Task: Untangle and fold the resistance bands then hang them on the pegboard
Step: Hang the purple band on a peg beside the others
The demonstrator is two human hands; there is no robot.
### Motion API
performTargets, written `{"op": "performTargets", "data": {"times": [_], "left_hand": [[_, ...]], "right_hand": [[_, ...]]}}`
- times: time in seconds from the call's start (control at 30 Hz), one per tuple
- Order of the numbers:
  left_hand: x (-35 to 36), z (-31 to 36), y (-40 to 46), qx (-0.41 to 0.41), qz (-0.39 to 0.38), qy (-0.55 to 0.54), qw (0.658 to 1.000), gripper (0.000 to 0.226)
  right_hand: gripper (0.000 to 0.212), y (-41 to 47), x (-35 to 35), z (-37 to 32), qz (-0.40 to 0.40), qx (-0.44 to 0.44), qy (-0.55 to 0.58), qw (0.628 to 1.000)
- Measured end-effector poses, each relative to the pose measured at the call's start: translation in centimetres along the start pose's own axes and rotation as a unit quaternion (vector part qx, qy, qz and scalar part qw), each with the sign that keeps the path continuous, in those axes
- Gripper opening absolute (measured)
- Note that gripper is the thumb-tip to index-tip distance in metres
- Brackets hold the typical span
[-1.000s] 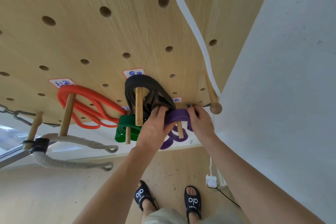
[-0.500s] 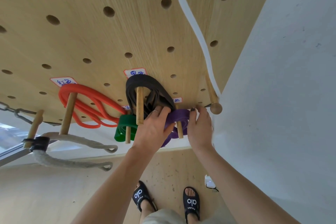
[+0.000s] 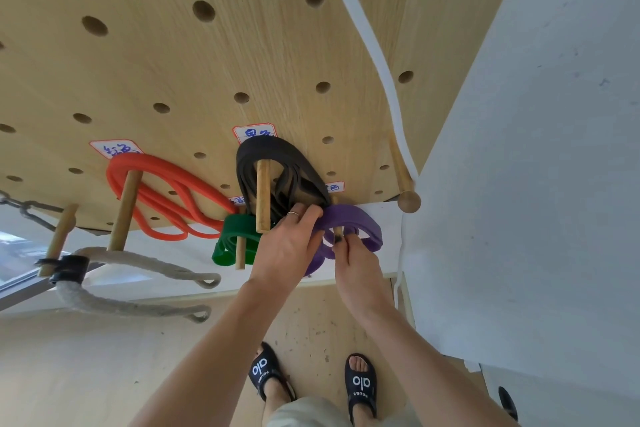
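A wooden pegboard (image 3: 214, 59) fills the upper view. On its pegs hang a red band (image 3: 162, 184), a black band (image 3: 277, 163) and a green band (image 3: 239, 239). A folded purple band (image 3: 353, 222) loops over a short peg at the board's lower right. My left hand (image 3: 291, 246) grips the purple band's left side, just below the black band. My right hand (image 3: 356, 267) pinches the purple band's lower loops from underneath, beside the peg.
A white cord (image 3: 374, 45) runs down the board to a knobbed peg (image 3: 408, 201). A white wall (image 3: 540, 149) stands close on the right. Thick grey rope (image 3: 138, 263) hangs from pegs at the lower left. My sandalled feet (image 3: 311, 378) stand on the floor below.
The purple band has spread wider over its peg. My right hand dropped from the band's right side to beneath it, pinching the lower loops. The left hand stayed on the band.
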State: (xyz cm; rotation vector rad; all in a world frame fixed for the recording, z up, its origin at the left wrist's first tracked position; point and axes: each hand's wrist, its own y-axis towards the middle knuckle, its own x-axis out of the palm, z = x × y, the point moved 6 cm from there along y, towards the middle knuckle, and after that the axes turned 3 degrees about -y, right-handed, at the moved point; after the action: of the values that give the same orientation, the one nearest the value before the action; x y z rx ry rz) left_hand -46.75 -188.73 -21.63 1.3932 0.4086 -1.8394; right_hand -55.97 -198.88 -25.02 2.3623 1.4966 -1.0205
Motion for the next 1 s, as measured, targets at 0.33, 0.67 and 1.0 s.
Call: {"op": "performTargets", "data": {"times": [0.33,0.67,1.0], "left_hand": [[-0.2,-0.5,0.3,0.005,-0.019,-0.004,1.0,0.028],[0.7,-1.5,-3.3,0.034,-0.083,0.123,0.988,0.026],[2.7,-1.8,-3.6,0.026,-0.22,0.323,0.92,0.028]], "right_hand": [[0.02,0.7,0.7,0.8,0.017,-0.023,0.08,0.996],[0.026,-2.5,1.1,1.2,-0.026,0.049,0.122,0.991],[0.022,-3.3,6.3,2.4,-0.084,0.116,0.16,0.977]]}}
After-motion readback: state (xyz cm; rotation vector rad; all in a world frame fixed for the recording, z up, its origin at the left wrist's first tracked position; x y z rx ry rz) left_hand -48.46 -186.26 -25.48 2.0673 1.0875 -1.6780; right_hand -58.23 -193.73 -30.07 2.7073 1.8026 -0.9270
